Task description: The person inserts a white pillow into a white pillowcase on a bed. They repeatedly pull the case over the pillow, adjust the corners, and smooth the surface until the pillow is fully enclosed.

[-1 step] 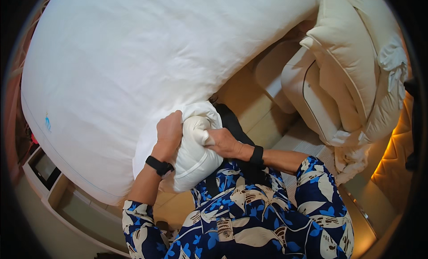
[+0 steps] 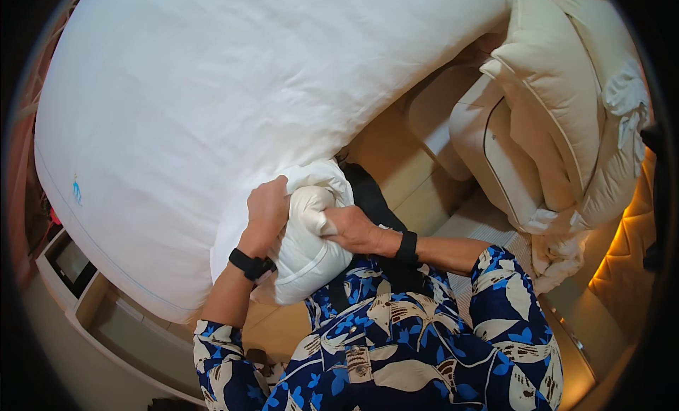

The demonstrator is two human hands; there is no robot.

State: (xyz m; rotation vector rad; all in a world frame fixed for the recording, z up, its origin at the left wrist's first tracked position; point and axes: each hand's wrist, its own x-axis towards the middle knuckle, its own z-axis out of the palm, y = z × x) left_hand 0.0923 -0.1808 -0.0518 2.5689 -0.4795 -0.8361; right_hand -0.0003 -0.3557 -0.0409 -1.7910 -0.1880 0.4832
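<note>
A white duvet cover (image 2: pixel 212 78) lies spread over the bed, with its near corner bunched in front of my body. Closed on the folded edge of that cover is my left hand (image 2: pixel 268 207). A puffy white duvet (image 2: pixel 311 259) bulges out between my hands, with a twisted knob of it at the top. My right hand (image 2: pixel 353 230) pinches this knob from the right side, thumb pointing left. The fingertips of both hands are partly hidden by cloth. A small blue mark (image 2: pixel 76 189) shows on the cover at the far left.
On the right, cream pillows (image 2: pixel 548 85) are piled on an upholstered seat (image 2: pixel 477 128), with crumpled white cloth (image 2: pixel 626 100) beside them. A tiled floor (image 2: pixel 403 174) runs between bed and seat. An open-topped pale cabinet (image 2: pixel 134 333) stands at lower left. Lit quilted panelling (image 2: pixel 622 234) edges the right.
</note>
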